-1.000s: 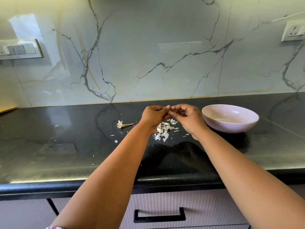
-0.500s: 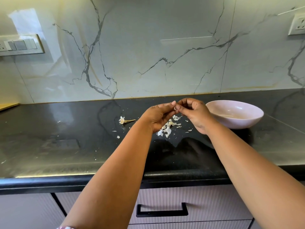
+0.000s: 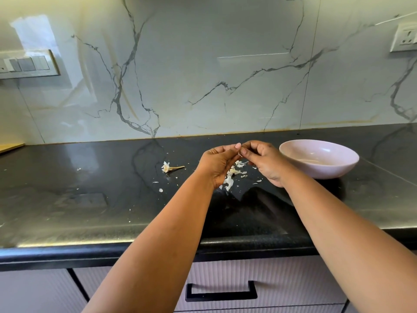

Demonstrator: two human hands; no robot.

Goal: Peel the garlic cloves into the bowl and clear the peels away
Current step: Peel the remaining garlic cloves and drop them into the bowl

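1. Marble-veined wall panels rise behind a dark counter (image 3: 67, 213).
2. Both hands meet above the counter: the left hand (image 3: 217, 163) and right hand (image 3: 262, 161) pinch a small garlic clove (image 3: 239, 154), mostly hidden between curled fingertips.
3. Loose peels (image 3: 230, 177) lie beneath them; a stripped stem (image 3: 171, 167) lies further left.
4. The pink bowl (image 3: 320, 170) sits just right; its contents are unclear.
5. Peeling appears underway; clearing the peels remains.

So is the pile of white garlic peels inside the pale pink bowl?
No, the white garlic peels lie on the black countertop below the hands, left of the pale pink bowl.
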